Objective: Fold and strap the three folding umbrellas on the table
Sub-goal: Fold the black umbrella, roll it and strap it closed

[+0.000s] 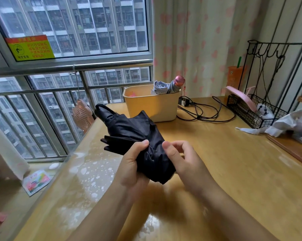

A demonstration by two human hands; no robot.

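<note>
Black umbrella [134, 129], collapsed with fabric loose and flaring, is held above the wooden table [233, 162] near its left edge, far end pointing toward the window [77, 32]. Left hand [132, 164] grasps the bunched canopy from the left, thumb on top; right hand [181, 159] is just beside it, thumb against the fabric, fingers curled, cannot tell if it really grips. Grey umbrella [169, 86] with pink handle stands folded in the yellow bin [150, 108] at the table's back, black cable [204, 113] just right of the bin.
</note>
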